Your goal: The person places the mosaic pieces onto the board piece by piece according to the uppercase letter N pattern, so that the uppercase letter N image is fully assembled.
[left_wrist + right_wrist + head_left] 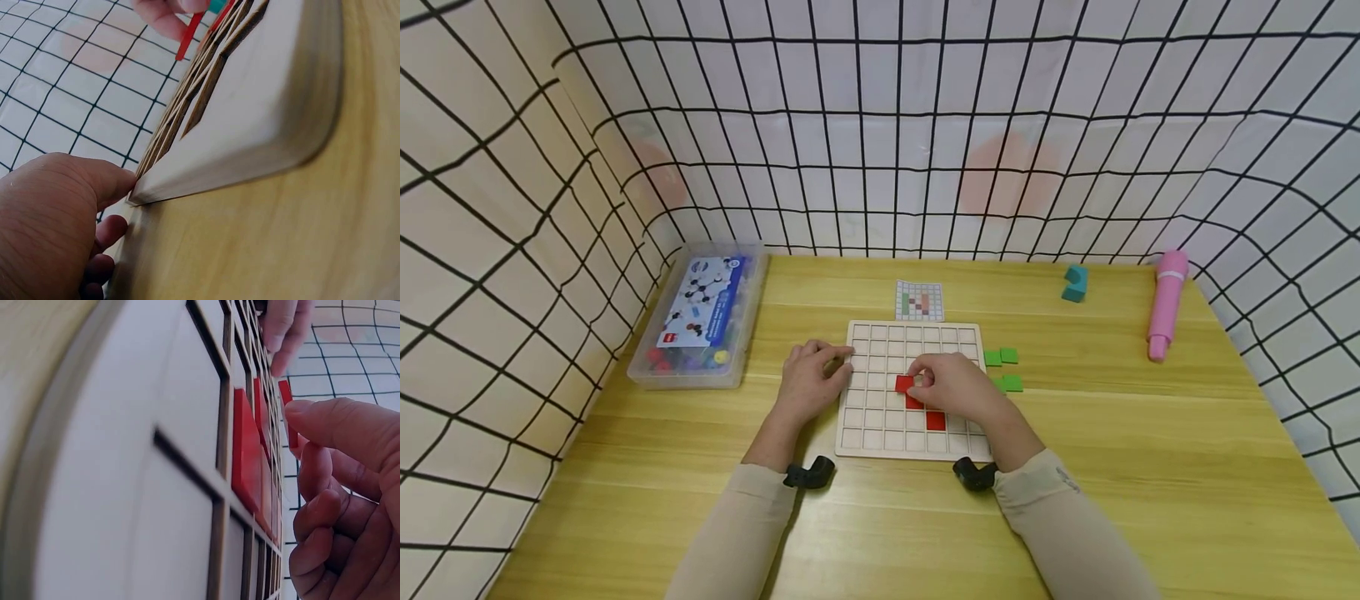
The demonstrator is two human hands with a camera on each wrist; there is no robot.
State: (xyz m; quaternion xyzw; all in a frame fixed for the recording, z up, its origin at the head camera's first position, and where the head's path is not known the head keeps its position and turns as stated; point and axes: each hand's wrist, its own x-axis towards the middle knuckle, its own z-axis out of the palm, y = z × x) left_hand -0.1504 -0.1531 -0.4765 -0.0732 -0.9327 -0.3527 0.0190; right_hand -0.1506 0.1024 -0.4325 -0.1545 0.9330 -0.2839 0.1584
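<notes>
A wooden grid board (855, 400) with square recesses lies flat on the table. My right hand (958, 387) is over its middle, pinching a red square tile (291, 428) between thumb and fingers. That tile is tilted and raised off the grid in the right wrist view. Red tiles (936, 421) sit in recesses beneath and near this hand, which hides part of the board. At the board's left edge rests my left hand (808, 383); its thumb (115, 181) touches the edge and its other fingers are loosely bent, holding nothing.
Several green tiles (1009, 356) lie right of the board. Behind it is a small printed grid card (919, 302). A clear plastic box (685, 379) stands at left. A teal block (1075, 284) and a pink pen-shaped thing (1167, 308) lie at right. Grid-patterned cloth walls surround the table.
</notes>
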